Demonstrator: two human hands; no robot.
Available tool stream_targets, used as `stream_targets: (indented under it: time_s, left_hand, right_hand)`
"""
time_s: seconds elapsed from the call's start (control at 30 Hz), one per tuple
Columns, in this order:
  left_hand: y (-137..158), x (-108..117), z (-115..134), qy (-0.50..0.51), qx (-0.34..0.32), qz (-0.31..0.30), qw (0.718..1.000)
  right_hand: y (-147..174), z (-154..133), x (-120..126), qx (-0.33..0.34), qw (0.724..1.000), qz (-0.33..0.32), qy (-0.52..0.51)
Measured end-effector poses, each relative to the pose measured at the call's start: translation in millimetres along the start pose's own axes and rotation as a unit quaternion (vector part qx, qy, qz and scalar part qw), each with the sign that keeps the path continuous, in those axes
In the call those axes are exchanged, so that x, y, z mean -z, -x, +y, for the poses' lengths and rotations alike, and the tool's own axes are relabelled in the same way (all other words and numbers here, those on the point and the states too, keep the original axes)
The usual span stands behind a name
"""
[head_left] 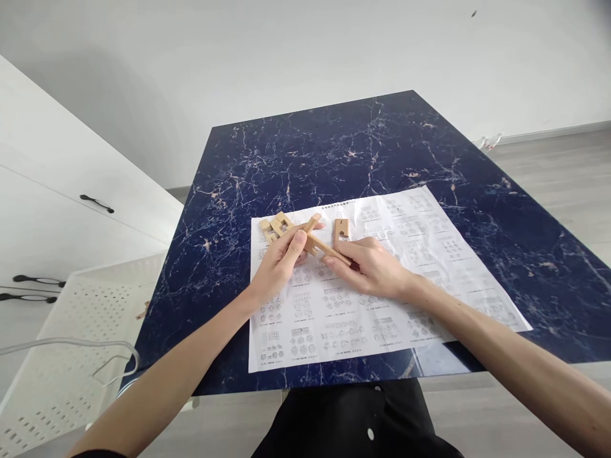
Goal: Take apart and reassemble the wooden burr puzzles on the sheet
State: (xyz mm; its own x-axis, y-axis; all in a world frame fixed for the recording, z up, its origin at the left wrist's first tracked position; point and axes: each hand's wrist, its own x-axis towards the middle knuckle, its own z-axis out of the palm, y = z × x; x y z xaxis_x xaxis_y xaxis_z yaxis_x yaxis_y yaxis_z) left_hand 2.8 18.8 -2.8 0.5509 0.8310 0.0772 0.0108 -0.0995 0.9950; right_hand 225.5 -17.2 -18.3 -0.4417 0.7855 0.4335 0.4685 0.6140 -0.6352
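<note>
My left hand [281, 257] is closed around a pale wooden stick [312, 222] that pokes up past the thumb. A notched wooden puzzle piece [329, 248] slants from there to my right hand [370, 264], whose thumb and fingers pinch its lower right end. The two pieces meet or cross at my left fingers; I cannot tell whether they are joined. Just beyond my right fingers is another notched piece [342, 229], its lower end hidden by the hand. Several more notched pieces [281, 222] lie together behind my left hand, partly covered by it.
Under both hands a creased paper sheet [324, 331] printed with small puzzle diagrams lies on the dark blue marbled table [305, 159]. A white perforated cart [90, 305] with a cable [71, 341] stands at the left, near white cabinets [57, 165].
</note>
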Motion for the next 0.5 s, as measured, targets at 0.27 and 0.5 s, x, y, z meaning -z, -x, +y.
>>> stream_targets:
  time_s: [0.27, 0.5]
  left_hand:
    - [0.6, -2.5, -9.4, 0.065, 0.023, -0.003, 0.998]
    - [-0.7, -1.3, -5.9, 0.119, 0.049, -0.005, 0.992]
  right_hand:
    - [0.0, -0.9, -3.5, -0.017, 1.0, 0.022, 0.013]
    - [-0.7, -1.2, -3.0, -0.015, 0.999, 0.026, 0.013]
